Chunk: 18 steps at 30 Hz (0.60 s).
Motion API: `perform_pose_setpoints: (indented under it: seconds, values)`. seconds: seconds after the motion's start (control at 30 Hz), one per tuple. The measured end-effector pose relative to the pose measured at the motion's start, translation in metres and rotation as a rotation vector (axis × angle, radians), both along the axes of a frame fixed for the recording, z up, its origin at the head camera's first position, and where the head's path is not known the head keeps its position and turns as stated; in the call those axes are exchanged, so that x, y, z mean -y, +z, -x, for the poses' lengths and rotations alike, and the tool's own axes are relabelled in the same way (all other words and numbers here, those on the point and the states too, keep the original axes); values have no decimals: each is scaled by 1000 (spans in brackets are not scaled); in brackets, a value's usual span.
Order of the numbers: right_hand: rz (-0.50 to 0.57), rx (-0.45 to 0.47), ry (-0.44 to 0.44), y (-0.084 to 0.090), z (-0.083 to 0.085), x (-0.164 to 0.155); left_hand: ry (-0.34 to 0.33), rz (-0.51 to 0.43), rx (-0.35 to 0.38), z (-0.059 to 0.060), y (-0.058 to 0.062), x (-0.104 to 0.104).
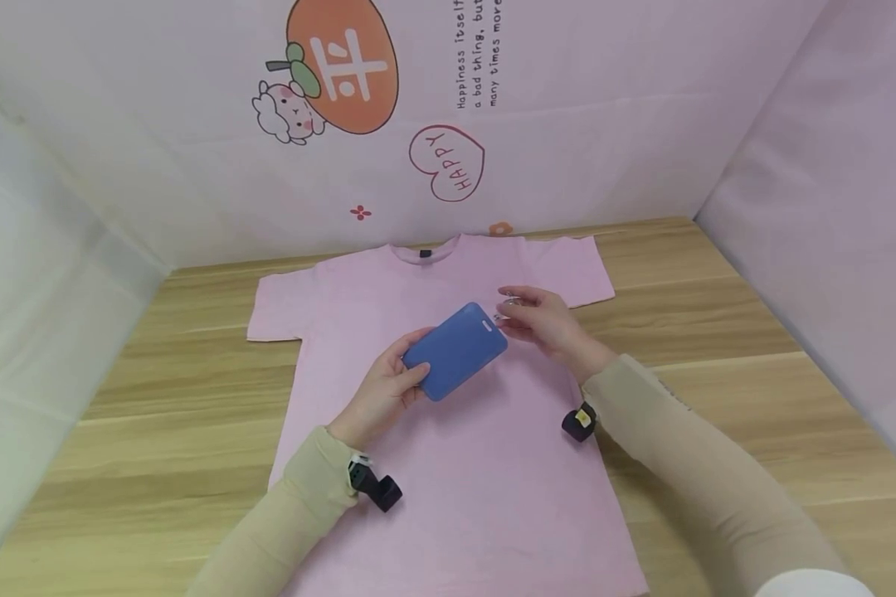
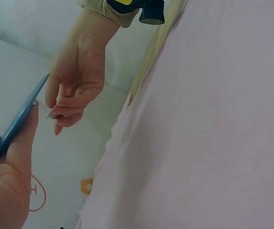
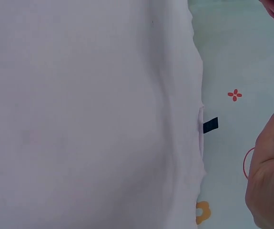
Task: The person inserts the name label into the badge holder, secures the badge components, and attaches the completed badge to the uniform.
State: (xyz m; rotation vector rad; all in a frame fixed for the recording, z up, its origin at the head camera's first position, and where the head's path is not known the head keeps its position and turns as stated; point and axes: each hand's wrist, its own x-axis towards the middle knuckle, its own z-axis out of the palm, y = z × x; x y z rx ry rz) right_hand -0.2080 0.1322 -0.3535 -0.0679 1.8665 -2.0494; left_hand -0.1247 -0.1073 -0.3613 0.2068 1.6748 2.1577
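Note:
A pink T-shirt (image 1: 448, 464) lies flat on the wooden table (image 1: 717, 332), collar toward the wall. Above its chest my left hand (image 1: 384, 390) grips the lower end of a blue card holder (image 1: 457, 350), seen edge-on as the blue card holder (image 2: 15, 126) in the left wrist view. At the holder's top slot my right hand (image 1: 541, 319) pinches a small metal clip (image 1: 506, 308). The left wrist view shows that right hand (image 2: 75, 81) with the clip (image 2: 55, 115) between its fingertips. In the right wrist view the shirt (image 3: 89, 114) fills the frame, with the right hand (image 3: 270, 171) at the edge.
White and pink padded walls (image 1: 829, 182) with cartoon stickers (image 1: 343, 66) close in the table at the back and both sides. A black collar label (image 3: 210, 125) marks the shirt's neck. Bare wood lies left and right of the shirt.

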Motion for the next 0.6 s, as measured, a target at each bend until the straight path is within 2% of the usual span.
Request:
perform_pose_setpoints:
  seconds: [0.3,0.6]
  values:
    - [69,20,14,3,-4,5,19,-2,12,1,1,1]
    - [82,8,21,10,-7,8,29,19,5,1,-1,4]
